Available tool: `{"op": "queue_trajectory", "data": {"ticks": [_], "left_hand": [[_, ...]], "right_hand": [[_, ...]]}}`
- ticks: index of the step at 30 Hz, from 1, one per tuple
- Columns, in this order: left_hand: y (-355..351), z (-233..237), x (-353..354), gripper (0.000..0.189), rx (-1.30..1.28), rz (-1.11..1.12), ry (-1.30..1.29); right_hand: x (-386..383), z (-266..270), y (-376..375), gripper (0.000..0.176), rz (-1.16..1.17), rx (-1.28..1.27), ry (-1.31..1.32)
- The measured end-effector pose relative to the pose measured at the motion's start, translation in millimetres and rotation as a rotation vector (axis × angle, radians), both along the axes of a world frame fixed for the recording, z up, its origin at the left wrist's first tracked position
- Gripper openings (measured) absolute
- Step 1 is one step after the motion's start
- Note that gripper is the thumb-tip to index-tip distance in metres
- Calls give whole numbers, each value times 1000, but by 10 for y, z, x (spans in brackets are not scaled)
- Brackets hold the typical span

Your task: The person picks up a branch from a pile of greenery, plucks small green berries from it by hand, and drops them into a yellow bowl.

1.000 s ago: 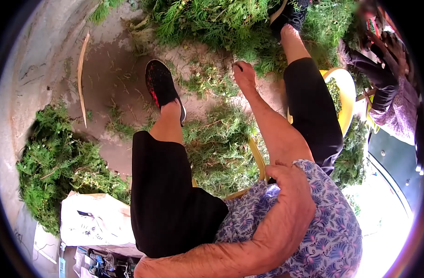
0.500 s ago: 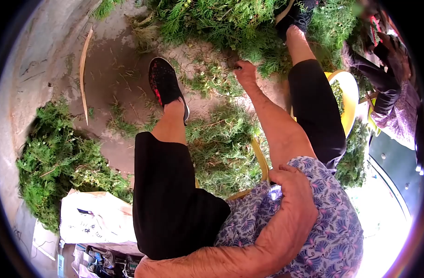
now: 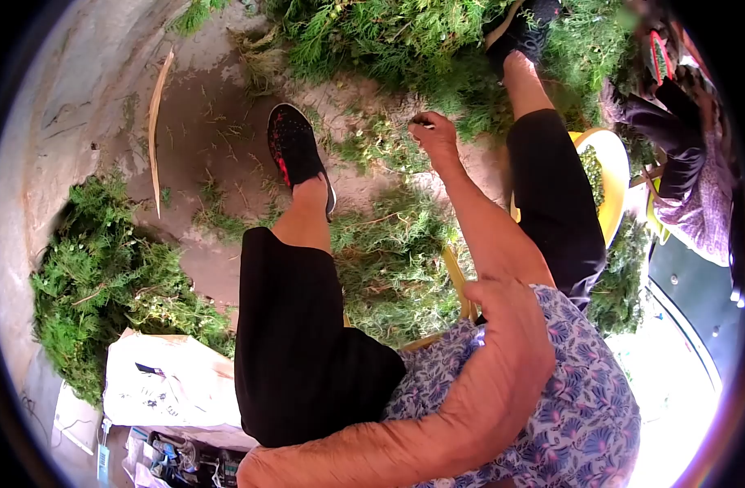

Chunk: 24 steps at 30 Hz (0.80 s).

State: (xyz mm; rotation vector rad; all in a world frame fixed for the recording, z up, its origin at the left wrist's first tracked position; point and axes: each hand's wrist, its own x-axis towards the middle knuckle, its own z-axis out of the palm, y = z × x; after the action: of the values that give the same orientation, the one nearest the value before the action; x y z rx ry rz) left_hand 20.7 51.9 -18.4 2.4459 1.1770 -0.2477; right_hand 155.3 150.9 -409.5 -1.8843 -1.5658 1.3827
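My right hand [image 3: 436,137] reaches out over the ground with its fingers pinched together. A small dark thing shows at the fingertips, too small to name. Under and around it lie loose green conifer sprigs [image 3: 381,146], with a thick heap of conifer branches [image 3: 389,41] beyond. My left hand [image 3: 515,317] is bent across my body and lies against my right arm near the floral sleeve [image 3: 584,366]. Its fingers are mostly hidden from view.
A yellow tub [image 3: 615,175] with small green bits stands beside my right leg. More branches [image 3: 112,285] are piled at left, near a white box [image 3: 169,382]. A wood strip [image 3: 155,134] lies by the wall. Another person [image 3: 694,187] is at right.
My right hand has shifted slightly right and down, still pinched. My left hand has slid upward a little, and its fingers show less. The view has moved slightly.
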Motion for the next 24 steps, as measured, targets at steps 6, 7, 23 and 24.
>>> {"op": "queue_trajectory", "data": {"ticks": [6, 7, 23, 24], "left_hand": [[90, -29, -27, 31, 17, 188, 45], [119, -22, -45, 32, 9, 247, 54], [459, 0, -364, 7, 266, 762, -634], [482, 36, -339, 8, 274, 856, -604]], "right_hand": [[-96, 1190, -46, 12, -404, -298, 790], [-118, 1360, -47, 12, -403, -281, 795], [-287, 3098, -130, 14, -293, -148, 1338], [-261, 3108, -114, 13, -348, -226, 1402]]}}
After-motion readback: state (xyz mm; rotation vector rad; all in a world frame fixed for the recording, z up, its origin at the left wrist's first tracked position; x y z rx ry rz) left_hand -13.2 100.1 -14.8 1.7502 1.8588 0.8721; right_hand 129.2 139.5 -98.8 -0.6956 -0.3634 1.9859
